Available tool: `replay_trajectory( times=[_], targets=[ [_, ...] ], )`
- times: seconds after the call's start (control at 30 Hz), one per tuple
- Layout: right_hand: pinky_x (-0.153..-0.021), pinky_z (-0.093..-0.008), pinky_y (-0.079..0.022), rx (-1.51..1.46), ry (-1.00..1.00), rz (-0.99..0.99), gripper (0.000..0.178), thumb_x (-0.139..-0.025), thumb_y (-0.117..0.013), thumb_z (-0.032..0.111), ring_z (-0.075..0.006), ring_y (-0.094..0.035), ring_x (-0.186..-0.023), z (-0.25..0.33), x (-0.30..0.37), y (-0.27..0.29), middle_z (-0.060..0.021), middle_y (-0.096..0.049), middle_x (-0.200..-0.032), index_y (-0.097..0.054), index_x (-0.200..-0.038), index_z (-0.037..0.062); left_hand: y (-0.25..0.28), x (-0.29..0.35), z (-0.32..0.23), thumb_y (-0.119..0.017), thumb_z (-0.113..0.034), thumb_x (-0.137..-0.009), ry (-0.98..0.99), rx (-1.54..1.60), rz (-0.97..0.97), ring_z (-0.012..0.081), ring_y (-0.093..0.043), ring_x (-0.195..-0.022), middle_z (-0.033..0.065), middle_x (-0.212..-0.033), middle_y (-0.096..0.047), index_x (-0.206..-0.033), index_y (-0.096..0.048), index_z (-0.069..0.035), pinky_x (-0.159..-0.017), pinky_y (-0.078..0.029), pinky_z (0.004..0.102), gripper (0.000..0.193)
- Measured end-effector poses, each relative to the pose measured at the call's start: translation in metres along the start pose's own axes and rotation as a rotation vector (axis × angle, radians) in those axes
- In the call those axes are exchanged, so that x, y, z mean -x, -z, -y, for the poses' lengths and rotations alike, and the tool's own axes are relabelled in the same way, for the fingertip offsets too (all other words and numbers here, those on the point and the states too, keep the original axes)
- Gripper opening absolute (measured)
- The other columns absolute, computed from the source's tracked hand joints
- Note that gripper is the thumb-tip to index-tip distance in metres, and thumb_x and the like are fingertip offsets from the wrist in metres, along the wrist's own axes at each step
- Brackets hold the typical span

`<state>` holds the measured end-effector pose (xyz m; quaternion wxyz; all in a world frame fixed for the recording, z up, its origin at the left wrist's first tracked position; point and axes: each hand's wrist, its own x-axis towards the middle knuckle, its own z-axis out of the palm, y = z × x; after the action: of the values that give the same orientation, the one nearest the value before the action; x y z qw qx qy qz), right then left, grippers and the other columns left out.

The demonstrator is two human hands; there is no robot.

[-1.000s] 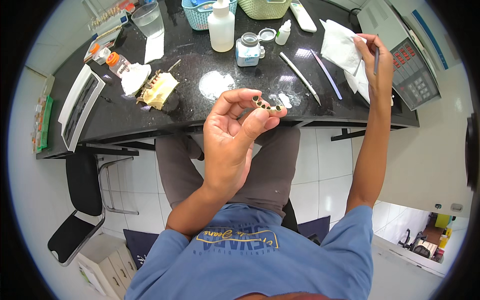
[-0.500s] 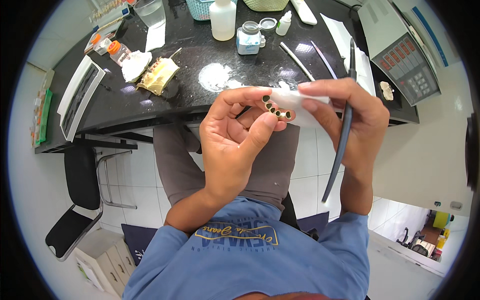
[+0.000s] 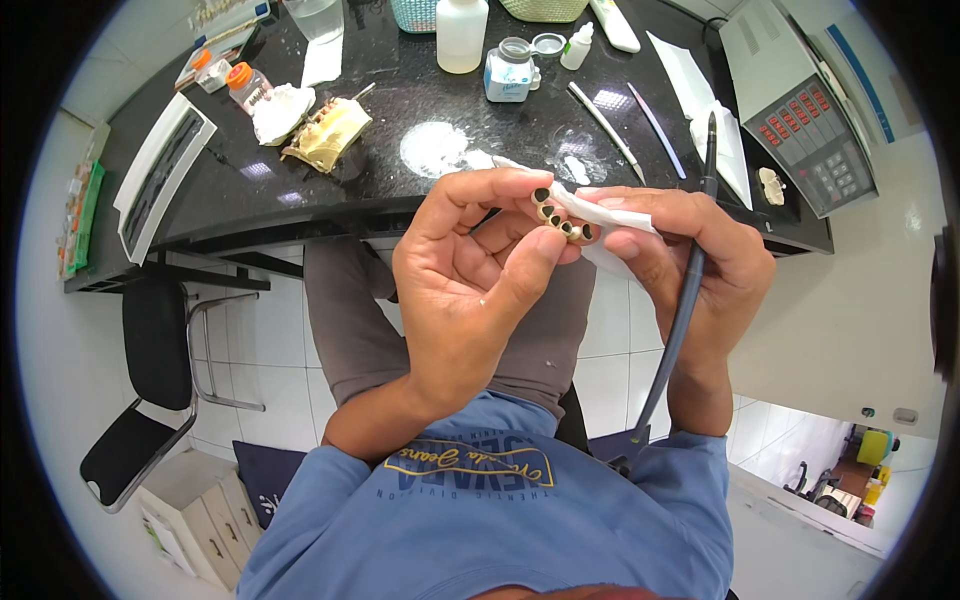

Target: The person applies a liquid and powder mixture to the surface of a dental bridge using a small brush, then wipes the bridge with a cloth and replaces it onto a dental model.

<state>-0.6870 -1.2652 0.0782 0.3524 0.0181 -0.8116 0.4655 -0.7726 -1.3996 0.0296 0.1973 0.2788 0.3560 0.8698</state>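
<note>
My left hand [image 3: 455, 270] is closed on a dental bridge [image 3: 563, 228], pinched between thumb and fingers. This curved row of several joined crowns turns its dark hollow openings up toward me. In my right hand [image 3: 715, 265], thumb and forefinger grip a folded white tissue [image 3: 618, 214], whose left end lies against or right beside the bridge. A long dark brush [image 3: 676, 325] also rests in that hand, held across the fingers, one end pointing up over the bench and the other down toward my sleeve.
Past my hands, the black bench [image 3: 400, 90] holds a yellowish dental cast [image 3: 328, 133], a white plastic bottle [image 3: 461, 40], an open powder jar [image 3: 510, 72] and slim instruments [image 3: 608, 130]. A white machine with a keypad [image 3: 808, 125] stands at right; a black chair [image 3: 155, 345] at left.
My right hand has come left, bringing the tissue up to the bridge's edge. The bridge stays pinched in my left hand. The whole view has shifted slightly.
</note>
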Motion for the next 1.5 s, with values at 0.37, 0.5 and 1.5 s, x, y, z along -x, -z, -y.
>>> replay_trajectory(
  times=[0.37,0.5,1.5],
  targets=[
    [-0.067,-0.0293,-0.059,0.322,0.215,0.130,0.016,-0.080,-0.077,0.003,-0.0255,-0.073,-0.080,0.009,0.001,-0.002,-0.0193,-0.073,-0.092,-0.070,-0.094,-0.0016,0.004,0.001,-0.004,-0.065,0.005,-0.088,-0.023,0.047,0.016,0.0136,-0.065,-0.094,0.0105,-0.101,-0.061,-0.115,-0.054,0.005,-0.085,-0.056,0.0266,0.030],
    [-0.064,-0.0284,-0.059,0.365,0.355,0.125,0.016,-0.079,-0.076,0.001,-0.0248,-0.073,-0.077,0.001,0.001,-0.003,-0.0197,-0.072,-0.090,-0.070,-0.094,-0.0008,0.007,0.002,-0.012,-0.066,0.004,-0.088,0.062,0.017,0.032,0.0128,-0.065,-0.092,0.0097,-0.097,-0.064,-0.114,-0.056,0.005,-0.085,-0.055,0.0264,0.028],
    [-0.065,-0.0279,-0.059,0.100,0.242,-0.041,0.016,-0.082,-0.071,-0.001,-0.0239,-0.074,-0.080,-0.021,0.012,-0.013,-0.0156,-0.074,-0.093,-0.070,-0.098,-0.0021,0.014,0.003,0.000,-0.063,0.006,-0.089,0.064,0.095,0.037,0.0181,-0.066,-0.099,0.0143,-0.107,-0.061,-0.112,-0.054,0.005,-0.087,-0.058,0.0306,0.025]
  ],
)
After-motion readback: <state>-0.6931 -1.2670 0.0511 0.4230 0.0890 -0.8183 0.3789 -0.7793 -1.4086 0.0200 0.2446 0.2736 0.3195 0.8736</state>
